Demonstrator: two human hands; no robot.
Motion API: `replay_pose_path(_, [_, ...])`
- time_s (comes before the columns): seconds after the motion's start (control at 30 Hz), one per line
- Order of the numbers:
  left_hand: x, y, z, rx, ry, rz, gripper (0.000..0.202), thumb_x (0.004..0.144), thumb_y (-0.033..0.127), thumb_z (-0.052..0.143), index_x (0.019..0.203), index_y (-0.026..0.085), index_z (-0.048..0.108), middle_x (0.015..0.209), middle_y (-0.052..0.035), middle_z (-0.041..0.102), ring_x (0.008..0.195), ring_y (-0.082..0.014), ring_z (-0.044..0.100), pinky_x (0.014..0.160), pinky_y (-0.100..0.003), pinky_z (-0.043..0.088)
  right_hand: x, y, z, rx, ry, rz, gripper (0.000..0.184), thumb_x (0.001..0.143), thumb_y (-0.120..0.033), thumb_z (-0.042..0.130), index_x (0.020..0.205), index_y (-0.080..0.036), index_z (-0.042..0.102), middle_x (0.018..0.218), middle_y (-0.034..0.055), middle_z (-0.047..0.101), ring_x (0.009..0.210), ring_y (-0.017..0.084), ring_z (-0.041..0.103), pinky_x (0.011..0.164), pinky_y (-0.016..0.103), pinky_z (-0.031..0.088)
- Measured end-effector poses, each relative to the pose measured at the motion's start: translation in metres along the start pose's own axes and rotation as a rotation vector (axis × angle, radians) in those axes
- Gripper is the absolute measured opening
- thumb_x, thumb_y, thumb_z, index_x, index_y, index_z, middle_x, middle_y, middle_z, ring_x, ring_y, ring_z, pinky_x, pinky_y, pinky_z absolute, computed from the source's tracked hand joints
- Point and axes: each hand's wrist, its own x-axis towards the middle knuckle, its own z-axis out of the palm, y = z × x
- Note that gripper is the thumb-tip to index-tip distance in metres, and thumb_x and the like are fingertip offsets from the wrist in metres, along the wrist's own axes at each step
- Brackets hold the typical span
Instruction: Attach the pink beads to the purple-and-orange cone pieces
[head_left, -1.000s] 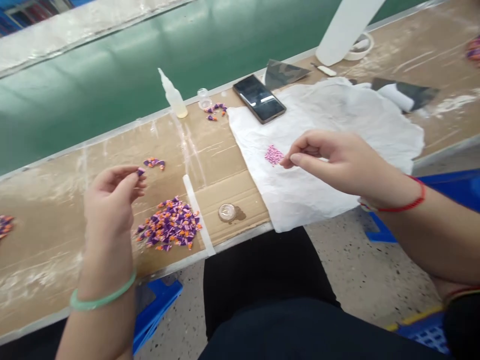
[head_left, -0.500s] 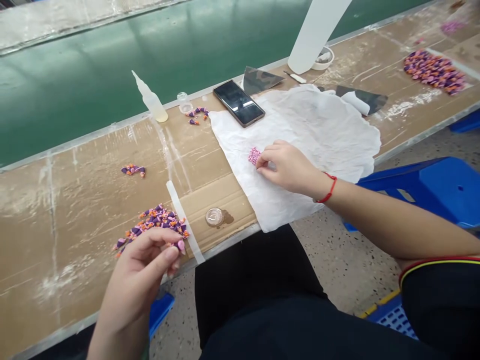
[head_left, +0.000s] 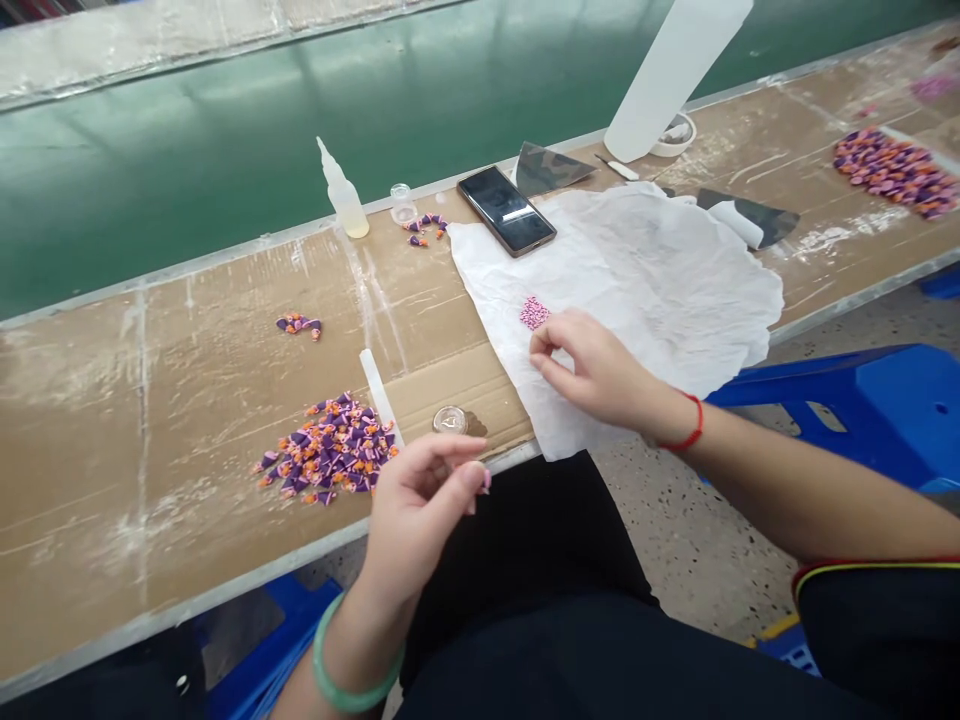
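My left hand (head_left: pixel 421 505) hovers at the table's front edge with thumb and fingers pinched together; a tiny pink piece shows at the fingertips. A heap of small purple and orange pieces (head_left: pixel 330 460) lies just left of it. My right hand (head_left: pixel 592 365) rests on a crumpled white paper sheet (head_left: pixel 660 290), fingers pinched close beside a small cluster of pink bits (head_left: pixel 534 313). A small round clear lid (head_left: pixel 450 420) sits on the cardboard between my hands.
A glue bottle (head_left: pixel 343 195), a tiny clear jar (head_left: pixel 403 203), a phone (head_left: pixel 506 210) and a few loose pieces (head_left: pixel 298 324) lie farther back. Another heap (head_left: pixel 892 170) is at far right. Green belt (head_left: pixel 225 130) runs behind; blue stools (head_left: pixel 862 400) stand beside my legs.
My left hand moved from above the heap down and right to the table edge, still pinching. My right hand came down onto the paper beside the pink bits and drew slightly back.
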Motion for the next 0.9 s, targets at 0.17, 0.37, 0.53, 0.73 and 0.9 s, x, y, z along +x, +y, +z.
replay_pose_path(0.17, [0.003, -0.016, 0.023, -0.113, -0.066, 0.007, 0.036, 0.08, 0.038, 0.082, 0.113, 0.024, 0.078, 0.062, 0.0024, 0.063, 0.047, -0.0055, 0.05, 0.043, -0.016, 0.041, -0.025, -0.059, 0.005, 0.394, 0.101, -0.003, 0.012, 0.096, -0.016, 0.052, 0.085, -0.021, 0.049, 0.08, 0.001, 0.054, 0.077, 0.016, 0.051, 0.069, 0.031, 0.044])
replay_pose_path(0.37, [-0.004, -0.018, 0.027, -0.227, -0.033, -0.099, 0.036, 0.074, 0.037, 0.087, 0.106, 0.023, 0.081, 0.061, 0.0009, 0.065, 0.048, -0.0051, 0.051, 0.045, -0.015, 0.04, -0.031, -0.072, 0.02, 0.391, 0.233, -0.064, 0.013, 0.093, -0.012, 0.052, 0.085, -0.021, 0.049, 0.081, 0.0012, 0.055, 0.079, 0.016, 0.052, 0.071, 0.033, 0.045])
replay_pose_path(0.53, [-0.003, -0.011, 0.03, -0.381, -0.005, -0.272, 0.039, 0.061, 0.036, 0.094, 0.093, 0.018, 0.081, 0.055, 0.0025, 0.06, 0.044, -0.0035, 0.044, 0.04, -0.014, 0.03, -0.03, -0.068, 0.021, 0.351, 0.26, -0.155, 0.013, 0.092, -0.011, 0.055, 0.087, -0.022, 0.051, 0.08, 0.0013, 0.056, 0.079, 0.018, 0.054, 0.07, 0.034, 0.046])
replay_pose_path(0.73, [-0.003, -0.008, 0.034, -0.415, -0.044, -0.295, 0.035, 0.06, 0.033, 0.094, 0.087, 0.015, 0.078, 0.054, 0.0033, 0.059, 0.041, -0.0032, 0.041, 0.039, -0.016, 0.025, -0.033, -0.065, 0.015, 0.409, 0.224, -0.205, 0.014, 0.089, -0.01, 0.056, 0.087, -0.023, 0.052, 0.08, 0.0012, 0.056, 0.077, 0.017, 0.055, 0.067, 0.033, 0.046])
replay_pose_path(0.9, [-0.005, -0.008, 0.037, -0.434, -0.066, -0.29, 0.033, 0.064, 0.031, 0.091, 0.089, 0.016, 0.077, 0.056, 0.0035, 0.059, 0.042, -0.0031, 0.042, 0.04, -0.016, 0.024, -0.035, -0.064, 0.012, 0.383, 0.234, -0.207, 0.013, 0.09, -0.011, 0.057, 0.088, -0.023, 0.051, 0.079, 0.0013, 0.057, 0.075, 0.017, 0.057, 0.065, 0.034, 0.047])
